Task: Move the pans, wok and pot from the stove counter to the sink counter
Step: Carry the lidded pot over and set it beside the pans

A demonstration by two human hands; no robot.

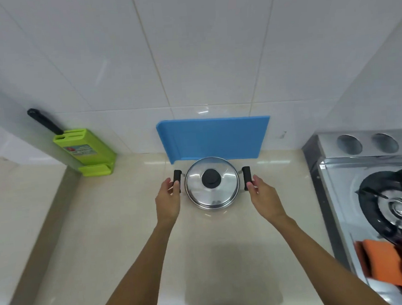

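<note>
A steel pot (199, 200) with a shiny lid and black knob stands on the beige counter (119, 217), just in front of a blue cutting board. Its two black side handles stick out left and right. My left hand (168, 200) is at the left handle, with a fingertip lying across it and the thumb apart from it. My right hand (263, 194) mirrors this at the right handle, fingertips touching its lower end. Neither hand is wrapped around a handle. The pot rests on the counter.
The blue cutting board (214, 137) leans on the tiled wall. A green knife block (85, 152) with a black-handled knife stands at the back left. A steel gas stove (389, 201) sits on the right, with orange and red cloths (381, 261) at its front.
</note>
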